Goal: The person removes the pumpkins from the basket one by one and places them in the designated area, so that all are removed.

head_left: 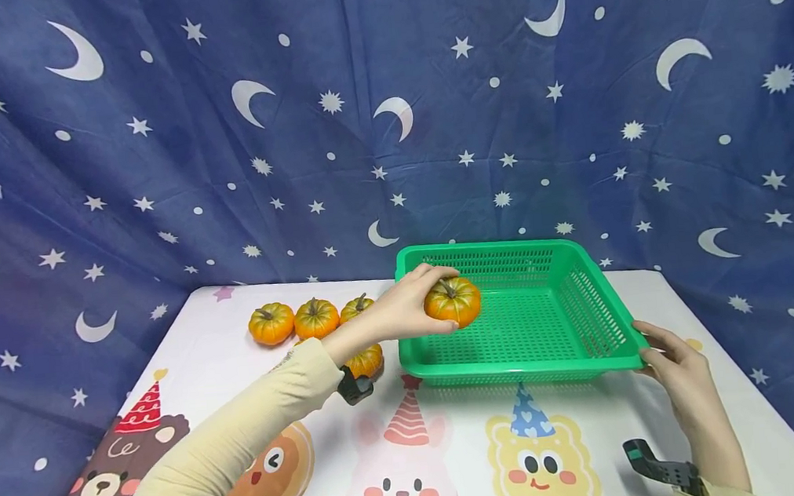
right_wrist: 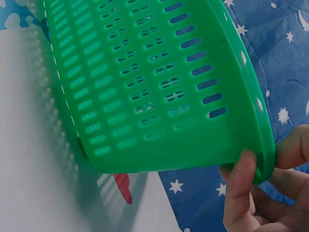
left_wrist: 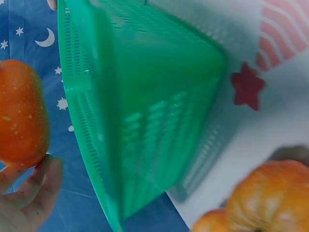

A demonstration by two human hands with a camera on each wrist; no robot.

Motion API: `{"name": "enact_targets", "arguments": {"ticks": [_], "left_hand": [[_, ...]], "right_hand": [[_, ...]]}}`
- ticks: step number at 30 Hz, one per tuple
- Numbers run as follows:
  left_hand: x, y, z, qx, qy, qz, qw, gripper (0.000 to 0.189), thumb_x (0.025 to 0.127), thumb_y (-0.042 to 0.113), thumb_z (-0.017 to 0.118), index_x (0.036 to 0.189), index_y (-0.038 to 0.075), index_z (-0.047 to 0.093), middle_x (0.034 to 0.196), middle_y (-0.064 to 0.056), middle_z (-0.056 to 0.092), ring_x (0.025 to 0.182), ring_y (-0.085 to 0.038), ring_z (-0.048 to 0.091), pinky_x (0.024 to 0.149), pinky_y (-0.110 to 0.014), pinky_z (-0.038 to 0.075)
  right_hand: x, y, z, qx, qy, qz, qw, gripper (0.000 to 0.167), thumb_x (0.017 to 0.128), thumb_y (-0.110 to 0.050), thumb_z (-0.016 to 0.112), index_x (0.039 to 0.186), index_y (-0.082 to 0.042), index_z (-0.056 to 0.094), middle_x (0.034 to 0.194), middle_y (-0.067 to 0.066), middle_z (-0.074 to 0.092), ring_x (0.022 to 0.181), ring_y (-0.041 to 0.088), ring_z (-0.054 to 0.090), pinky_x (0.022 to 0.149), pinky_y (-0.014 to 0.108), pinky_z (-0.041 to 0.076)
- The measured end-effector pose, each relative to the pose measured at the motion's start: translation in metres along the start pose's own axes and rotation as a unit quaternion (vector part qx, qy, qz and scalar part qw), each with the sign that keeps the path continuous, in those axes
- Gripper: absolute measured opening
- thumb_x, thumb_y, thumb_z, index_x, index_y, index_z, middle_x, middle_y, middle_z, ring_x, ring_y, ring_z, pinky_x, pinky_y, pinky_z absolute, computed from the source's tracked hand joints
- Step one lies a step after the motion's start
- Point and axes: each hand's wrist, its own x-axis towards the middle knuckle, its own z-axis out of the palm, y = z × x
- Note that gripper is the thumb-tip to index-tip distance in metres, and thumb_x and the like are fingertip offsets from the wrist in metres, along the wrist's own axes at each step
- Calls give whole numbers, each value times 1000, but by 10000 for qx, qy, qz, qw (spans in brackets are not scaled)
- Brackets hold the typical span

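Note:
My left hand (head_left: 419, 305) holds a small orange pumpkin (head_left: 453, 303) above the left side of a green plastic basket (head_left: 514, 368). In the left wrist view the pumpkin (left_wrist: 21, 113) is off the table, beside the basket's rim, with fingertips (left_wrist: 50, 176) against its end. My right hand (head_left: 680, 369) grips the basket's rim at its front right corner. The right wrist view shows the thumb and fingers (right_wrist: 241, 181) pinching that rim (right_wrist: 264, 145). No pumpkin is visible inside the basket.
Several more pumpkins (head_left: 272, 323) stand on the table left of the basket, partly hidden behind my left forearm. A white tablecloth (head_left: 332, 474) with cartoon prints covers the table. A blue curtain (head_left: 330, 128) with moons and stars hangs behind it.

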Motion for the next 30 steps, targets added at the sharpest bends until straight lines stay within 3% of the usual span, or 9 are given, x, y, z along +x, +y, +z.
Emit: {"name": "enact_targets", "arguments": {"ticks": [3,10,16,20,24,30], "left_hand": [[-12,-5,-5,-68,162,-120,9998,74,75,35,74,141,24,44,130,-2,49,108,-18,55,84,-33,53],[-40,-18,-18,-97,467,-348,9983,74,74,36,76,140,24,45,128,-2,50,110,-21,55,88,-39,52],[-61,-34,-25,-97,666,-491,9965,73,74,35,76,140,22,46,121,-3,53,110,-23,55,92,-45,49],[-75,-45,-27,-143,800,-676,9944,74,74,36,76,140,21,46,129,-4,52,116,-26,54,98,-51,46],[-89,-54,-31,-112,894,-875,9921,74,74,36,76,140,21,46,134,-5,51,119,-27,54,101,-53,43],[-107,-65,-36,-178,1014,-1107,9885,74,75,33,77,140,18,45,135,-9,50,120,-30,53,103,-54,42]], "right_hand": [[3,3,0,259,3,-60,9996,45,97,-13,49,141,-3,47,106,-6,52,80,0,60,68,14,53],[-5,-16,6,-472,-125,53,9988,48,99,-12,43,144,3,38,108,-6,47,81,-7,56,71,14,53],[-5,-13,5,-230,-47,75,9997,46,98,-11,44,143,1,41,106,-9,49,82,-5,56,70,13,52],[-4,-11,5,-117,68,86,9999,45,97,-10,45,142,0,44,105,-10,50,80,-5,57,68,12,52],[-8,-17,4,-464,-19,146,9988,48,98,-11,42,144,3,38,106,-11,47,81,-8,54,70,11,51],[-9,-20,4,-451,-48,112,9989,49,98,-11,41,144,4,37,105,-12,46,82,-7,54,71,10,51]]}}
